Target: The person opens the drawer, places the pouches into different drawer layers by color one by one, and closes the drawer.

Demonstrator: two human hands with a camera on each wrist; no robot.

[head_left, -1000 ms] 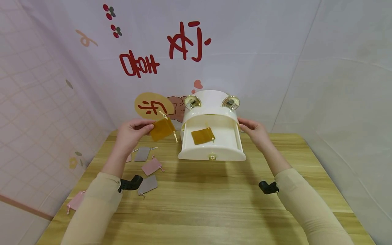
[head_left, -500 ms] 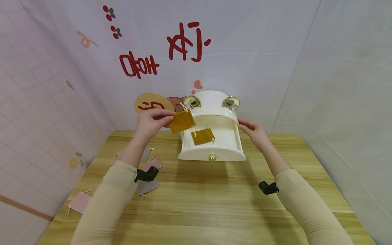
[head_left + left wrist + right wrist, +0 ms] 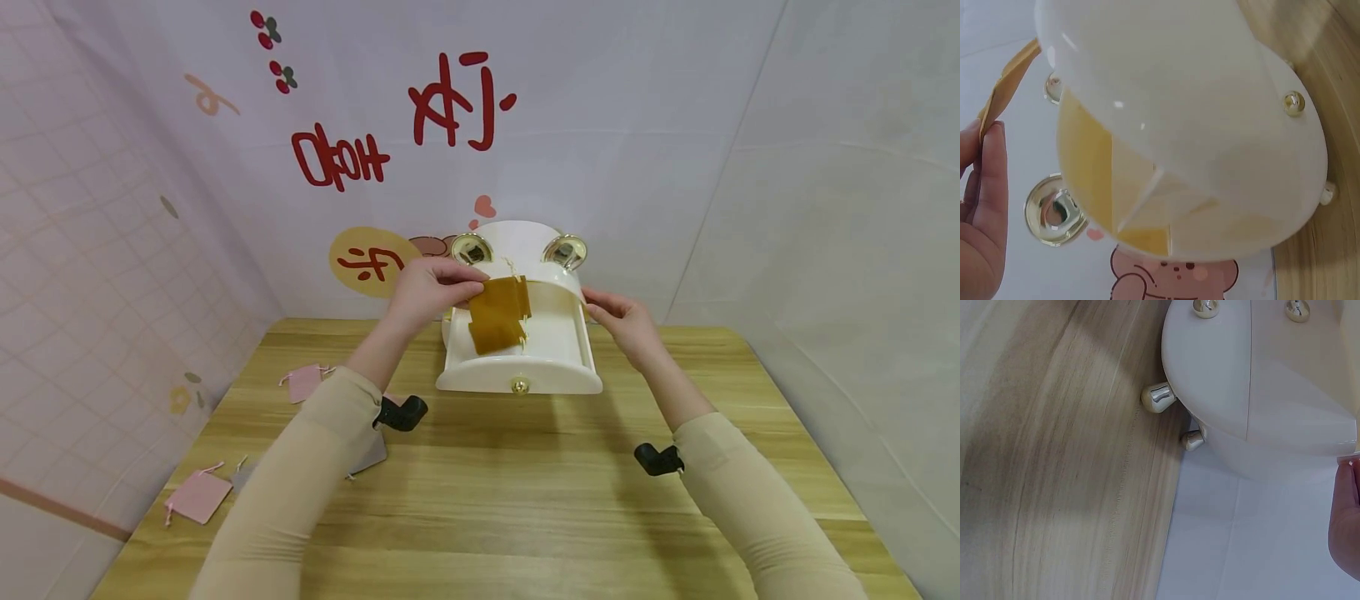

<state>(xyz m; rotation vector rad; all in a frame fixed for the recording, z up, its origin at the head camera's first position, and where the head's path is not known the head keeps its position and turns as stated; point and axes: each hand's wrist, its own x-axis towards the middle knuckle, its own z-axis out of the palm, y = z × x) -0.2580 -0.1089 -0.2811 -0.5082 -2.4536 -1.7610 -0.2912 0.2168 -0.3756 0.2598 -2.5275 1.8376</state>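
L hand pinches mustard pouch over open drawer

Mustard pouch (image 3: 497,300), btwn thumb & fingers of L hand (image 3: 437,287), hangs above open drawer (image 3: 551,329) of white box (image 3: 512,246). It partly hides 2nd mustard pouch (image 3: 495,337) lying inside; can't tell if the two touch. R hand (image 3: 626,323) touches box's R side; pinching or just resting, can't tell.

Box has gold knob (image 3: 520,386) on drawer front, two shiny gold rounds up top, gold feet (image 3: 1159,398) below. On L: pink pouch (image 3: 303,383) farther back, another pink pouch (image 3: 201,497) nearer. L sleeve (image 3: 303,492) blocks view of grey pouch (image 3: 369,452) & others, only bits showing. Black wrist gadgets (image 3: 402,413) on both arms.

Tabletop (image 3: 525,500) = light wood grain, box at far side. Far backdrop (image 3: 637,167) pale w/ red lettering (image 3: 453,104), cherries, yellow disc (image 3: 367,279); L wall (image 3: 75,208) has faint grid.
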